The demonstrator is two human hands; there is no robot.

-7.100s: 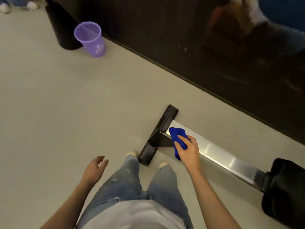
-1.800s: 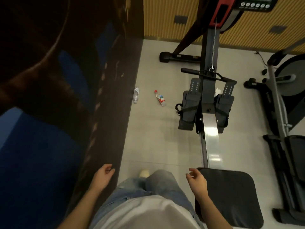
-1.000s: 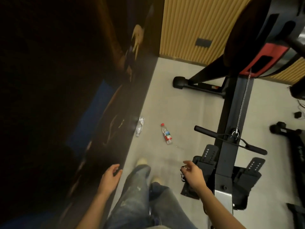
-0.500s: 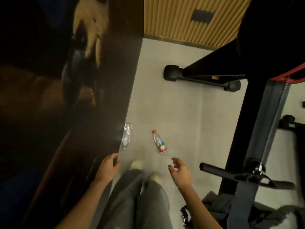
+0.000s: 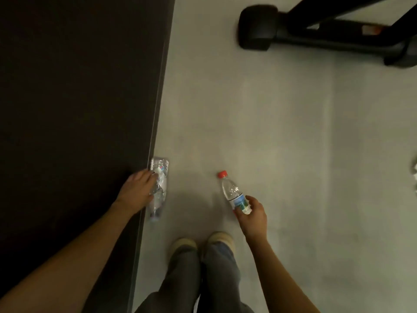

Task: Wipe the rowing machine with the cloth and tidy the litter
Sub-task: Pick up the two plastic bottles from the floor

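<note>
Pale grey flooring [image 5: 282, 132] takes up the middle and right of the frame, with a wide bare stretch left between the bottles and the black rowing machine base [image 5: 316, 39] at the upper right. A dark wall panel [image 5: 79, 86] fills the left side, and its straight lower edge meets the floor along a slanting line. At the bottom centre, jeans-clad legs [image 5: 203, 279] and light shoes [image 5: 184, 243] are seen.

A crushed clear plastic bottle [image 5: 161, 175] lies against the wall edge, and its middle is gripped under the curled fingers of the left hand [image 5: 135, 192]. A clear plastic bottle with a red cap [image 5: 231, 190] is pinched at its bottom end by the right hand [image 5: 253, 216], well apart from the first. A crumpled white scrap [image 5: 414, 172] is cut off by the right edge.
</note>
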